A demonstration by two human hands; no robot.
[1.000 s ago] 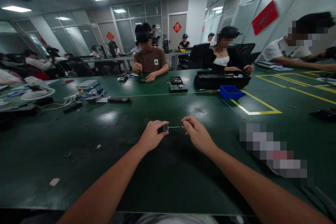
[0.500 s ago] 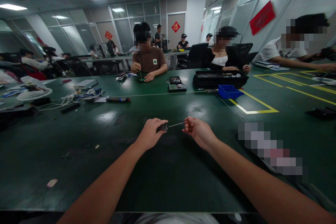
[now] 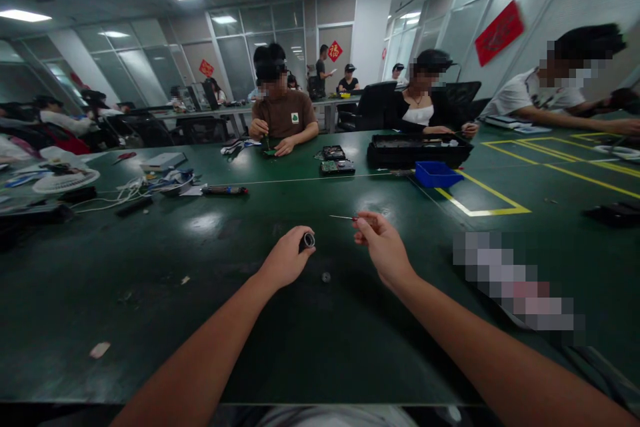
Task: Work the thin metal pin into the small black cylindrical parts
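My left hand is closed round a short black cylinder with a shiny ring at its open end, held just above the green table. My right hand pinches a thin metal rod with a reddish grip, its tip pointing left and lifted clear of the cylinder. A small round dark part lies on the table between my two hands.
A blue bin and a black tray stand at the back right beside yellow floor-tape lines. Circuit boards, cables and a white fan lie further back. Other people sit working across the table. A blurred object lies at my right.
The rod's tip was in the cylinder's mouth; my right hand has drawn it out and raised it. A small round part now lies on the table between my hands.
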